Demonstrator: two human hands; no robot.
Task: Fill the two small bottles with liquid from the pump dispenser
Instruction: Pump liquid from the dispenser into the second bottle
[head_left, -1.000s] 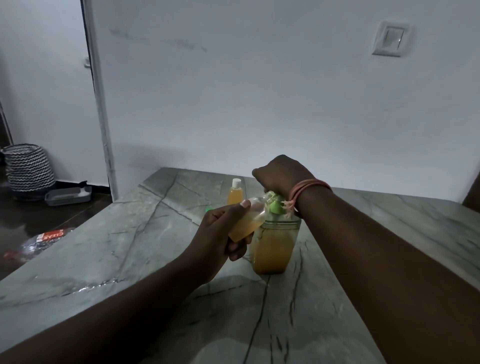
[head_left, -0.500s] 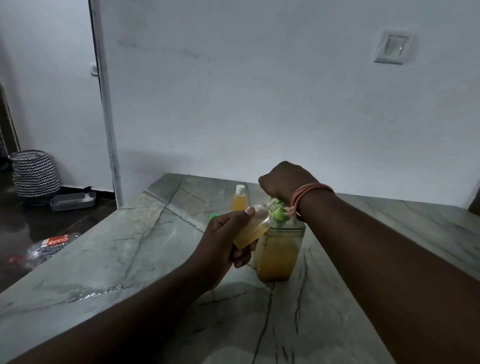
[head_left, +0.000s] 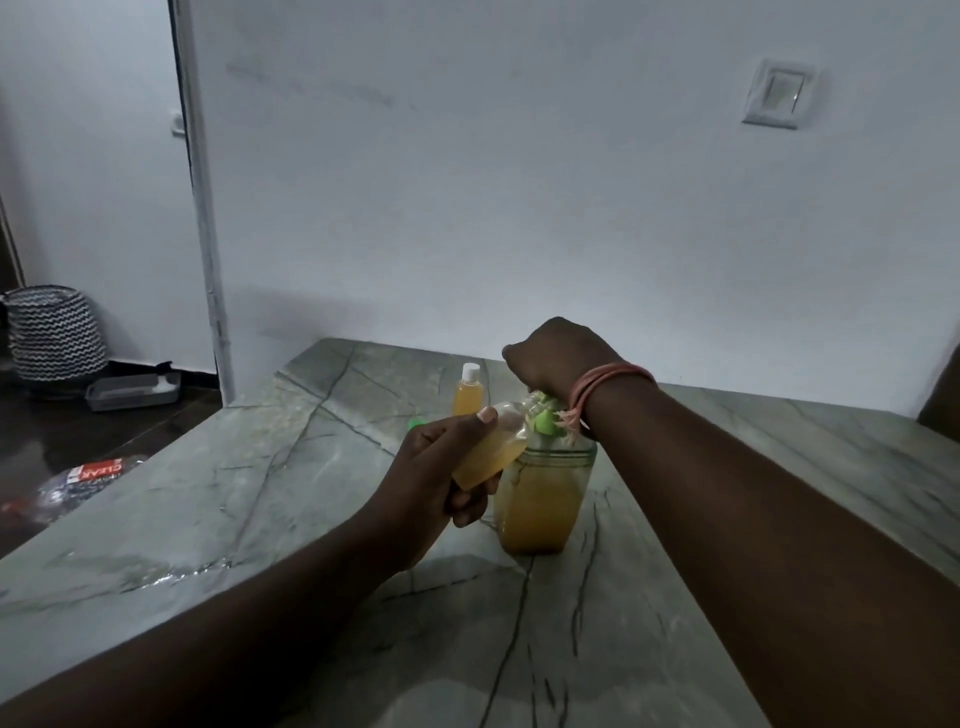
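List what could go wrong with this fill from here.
1. The small bottle in the left hand is tilted, its neck at the green nozzle; a slight misalignment could send liquid onto the table.
2. The right hand presses on the pump dispenser; an off-centre push might tip it.
3. The bottle looks partly full, so overfilling is possible.

The pump dispenser is a clear jar, roughly two-thirds full of orange-yellow liquid, standing upright on the marble tabletop, with a green pump head on top. An uncapped small bottle, partly filled with the same liquid, is tilted with its mouth at the green spout. A second small bottle, white-capped and full, stands upright behind them.
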